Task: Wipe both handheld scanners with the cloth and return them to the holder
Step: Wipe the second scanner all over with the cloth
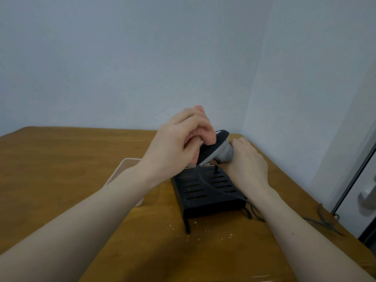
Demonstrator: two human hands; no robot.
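Observation:
A black and grey handheld scanner [218, 146] is held above the far end of the black slotted holder [207, 190]. My right hand [247, 161] grips its grey handle from the right. My left hand [175, 143] holds a bunched pink cloth [205, 131] and presses it against the scanner's dark top face. The scanner's dark cable [215, 189] trails down over the holder toward me. A second scanner is not visible; the hands hide the holder's far end.
The brown wooden table [71, 169] stands in a corner of pale walls. A shallow pale tray [126, 169] lies left of the holder, partly under my left arm. More cable [325, 222] runs along the table's right edge. Crumbs lie in front of the holder.

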